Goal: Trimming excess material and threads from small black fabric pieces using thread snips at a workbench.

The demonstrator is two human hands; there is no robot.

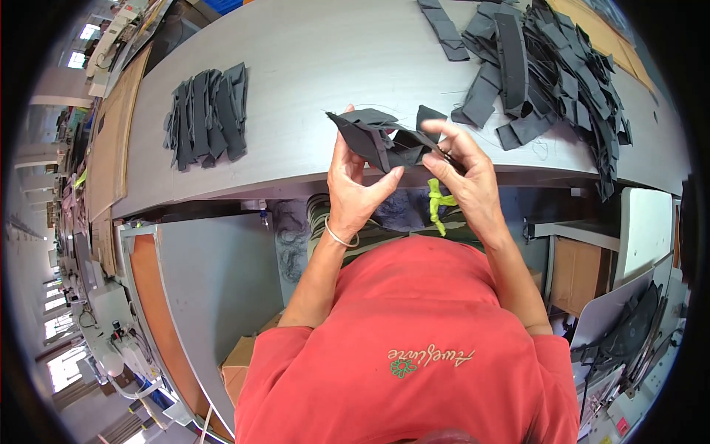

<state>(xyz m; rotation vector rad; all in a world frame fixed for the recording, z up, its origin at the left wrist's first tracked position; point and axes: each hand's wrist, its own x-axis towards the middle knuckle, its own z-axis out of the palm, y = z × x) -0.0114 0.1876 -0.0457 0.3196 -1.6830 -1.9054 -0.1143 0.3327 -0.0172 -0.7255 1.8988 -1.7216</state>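
Note:
In front of my body, just over the table's near edge, my left hand (356,181) holds a dark grey fabric strip (362,140), folded and partly opened out, between its thumb and fingers. Close beside it, my right hand (473,174) is closed around a slim dark tool (448,160) that looks like thread snips, mostly hidden by the fingers. Its tip end meets the right side of the fabric. A knotted yellow-green tie (436,203) hangs just below the right hand; whether it is fixed to the tool I cannot tell.
On the pale table (296,74) lies a neat row of grey fabric strips (205,115) at left. A large loose heap of similar strips (551,74) covers the far right, some drooping over the edge. A grey panel (214,274) and a cardboard box (580,274) stand below the tabletop.

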